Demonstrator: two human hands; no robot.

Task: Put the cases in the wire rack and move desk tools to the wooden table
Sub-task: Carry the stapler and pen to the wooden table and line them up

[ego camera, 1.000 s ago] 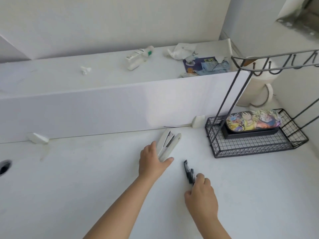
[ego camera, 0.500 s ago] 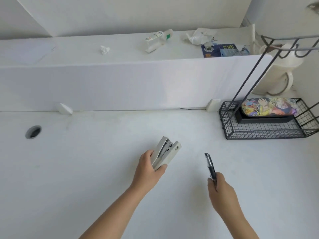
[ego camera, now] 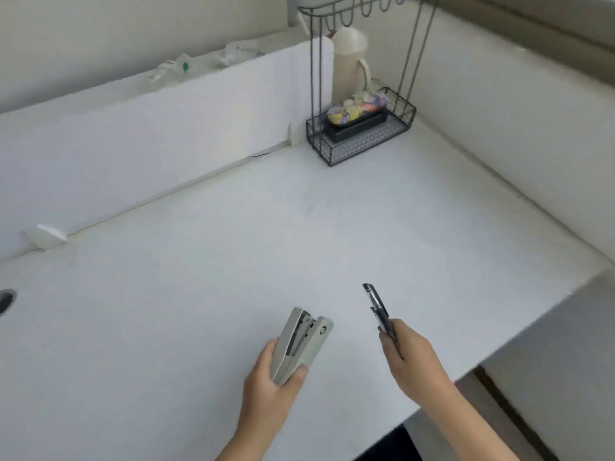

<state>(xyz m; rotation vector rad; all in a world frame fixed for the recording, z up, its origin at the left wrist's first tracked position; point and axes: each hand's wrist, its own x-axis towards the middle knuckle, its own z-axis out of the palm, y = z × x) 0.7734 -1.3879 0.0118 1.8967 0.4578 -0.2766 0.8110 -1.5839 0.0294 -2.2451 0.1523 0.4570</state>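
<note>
Left hand (ego camera: 266,387): closed round a grey stapler (ego camera: 301,344), raised above the white desk (ego camera: 199,277). Right hand (ego camera: 411,356): closed on a dark pen (ego camera: 377,306), just right of the stapler. Patterned case (ego camera: 357,106): atop a black case (ego camera: 359,126) in the wire rack (ego camera: 362,146), far corner, well apart from both hands.

A grey stapler (ego camera: 301,344) (jaws parted) and a dark pen (ego camera: 377,306) are held above the tabletop (ego camera: 199,277); a colourful case (ego camera: 357,106) atop a black one lies in the wire rack (ego camera: 362,144).
</note>
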